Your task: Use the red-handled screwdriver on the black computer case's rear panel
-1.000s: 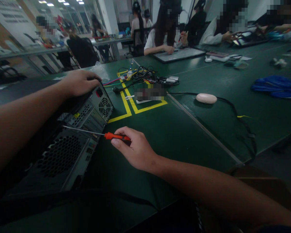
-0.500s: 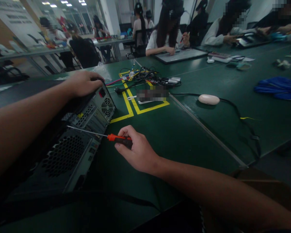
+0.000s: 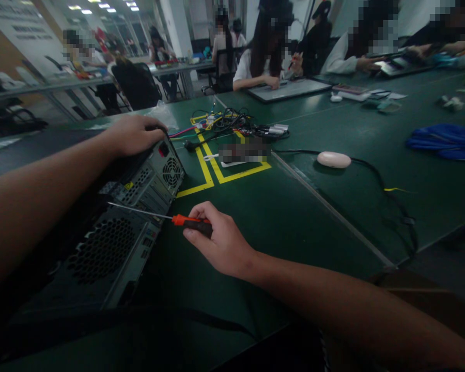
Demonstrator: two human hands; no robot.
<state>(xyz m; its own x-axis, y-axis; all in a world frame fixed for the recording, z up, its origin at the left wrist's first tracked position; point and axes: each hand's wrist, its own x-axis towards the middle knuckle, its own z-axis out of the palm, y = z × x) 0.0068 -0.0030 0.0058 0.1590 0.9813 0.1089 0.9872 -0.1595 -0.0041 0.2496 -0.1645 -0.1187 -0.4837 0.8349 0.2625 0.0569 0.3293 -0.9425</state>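
Observation:
A computer case lies on its side on the green table, its rear panel with fan grille facing me. My left hand rests over the case's far top corner, fingers curled on the edge. My right hand is closed round the red and black handle of a screwdriver. The thin metal shaft points left, with its tip against the rear panel near the upper edge.
Yellow tape lines mark the table beyond the case, with a tangle of cables behind them. A white oval device with a black cord lies to the right, and blue cloth at far right. Several people sit at the far side.
Little has changed. The view shifted slightly, and the right hand with the screwdriver sits a touch further right than a second ago.

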